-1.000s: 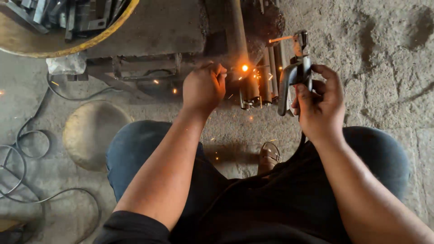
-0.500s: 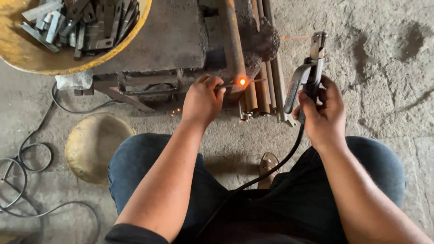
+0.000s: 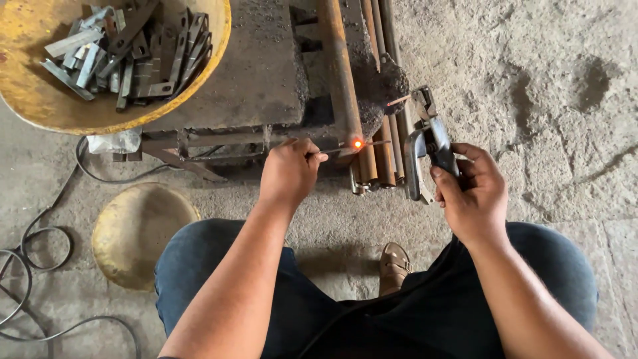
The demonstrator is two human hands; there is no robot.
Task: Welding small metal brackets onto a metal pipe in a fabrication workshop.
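Head view: yellow basin (image 3: 40, 106) of metal strips (image 3: 126, 50) beside pipes (image 3: 379, 156).

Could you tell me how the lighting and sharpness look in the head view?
Head view: soft, even daylight with faint shadows; sharp across the frame; the only bright spot is the glowing weld point beside the left hand; the right hand and electrode holder show no blur.

Rough grey concrete floor (image 3: 545, 60) around you, black cables (image 3: 33, 266) (coiled) far left, flat daylight
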